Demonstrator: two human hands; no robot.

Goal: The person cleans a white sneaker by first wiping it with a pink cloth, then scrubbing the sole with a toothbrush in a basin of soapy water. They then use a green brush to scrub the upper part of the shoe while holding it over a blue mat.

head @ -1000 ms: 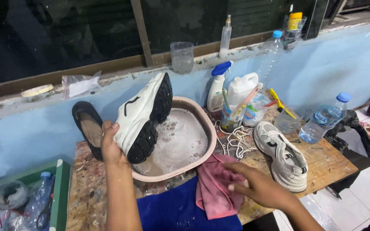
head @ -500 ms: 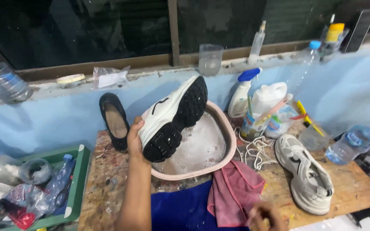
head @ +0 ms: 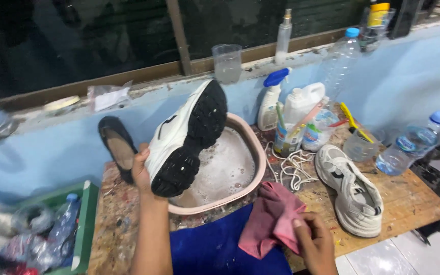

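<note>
Left hand (head: 141,170) lifts sneaker (head: 185,136) — above basin (head: 260,163) rim.

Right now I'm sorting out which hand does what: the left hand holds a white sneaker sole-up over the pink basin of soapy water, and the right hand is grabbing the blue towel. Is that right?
Not quite. The head view shows the right hand gripping the pink cloth, not the blue towel beneath it. The rest holds: the left hand holds the white sneaker sole-up over the pink basin of soapy water.
</note>
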